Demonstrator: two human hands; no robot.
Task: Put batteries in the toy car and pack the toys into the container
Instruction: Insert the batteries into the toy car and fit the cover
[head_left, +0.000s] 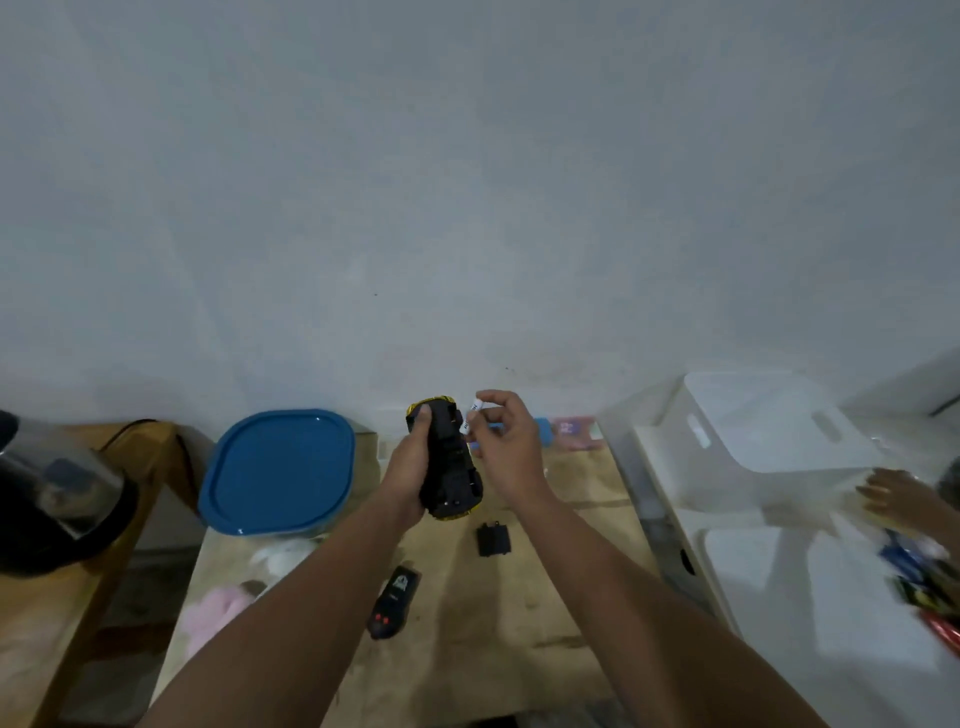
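Note:
My left hand (408, 467) grips a yellow toy car (449, 462) turned upside down, its black underside facing me, above the wooden table (519, 597). My right hand (506, 441) pinches a white battery (470, 418) right at the car's far end. A small black battery cover (492, 540) lies on the table below the car. A black remote control (395, 603) with red buttons lies nearer to me. A clear container with a blue lid (278, 470) stands at the left back of the table.
A pink plush toy (213, 618) and a white one (283, 556) lie at the table's left edge. A black appliance (52, 493) stands on a side table at left. White bins (769, 431) sit at right, where another person's hand (893, 493) reaches.

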